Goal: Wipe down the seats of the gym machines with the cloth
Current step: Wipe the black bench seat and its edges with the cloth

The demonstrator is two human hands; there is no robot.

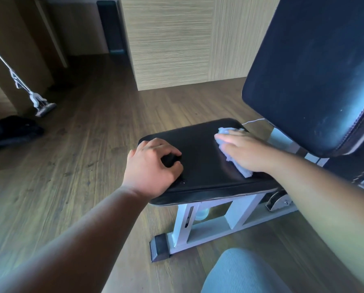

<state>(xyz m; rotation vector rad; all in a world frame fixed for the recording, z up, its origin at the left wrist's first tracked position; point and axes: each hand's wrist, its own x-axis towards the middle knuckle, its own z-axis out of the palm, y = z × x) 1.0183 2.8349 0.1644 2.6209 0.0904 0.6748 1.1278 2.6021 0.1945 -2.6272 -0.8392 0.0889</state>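
A black padded seat [200,157] of a gym bench sits on a white metal frame [208,220]. A pale blue-grey cloth [227,153] lies on the seat's right part, and my right hand [248,151] presses flat on top of it with the fingers spread. My left hand [153,166] rests on the seat's left front corner, fingers curled onto the padding with nothing in them. The tilted black backrest [316,70] rises at the right, its surface dusty and streaked.
Wooden floor [81,166] surrounds the bench. A mop [37,102] leans at the far left near a dark bundle [9,130] on the floor. A light wood wall panel [176,39] stands behind the bench. My knee in grey fabric [240,273] shows at the bottom.
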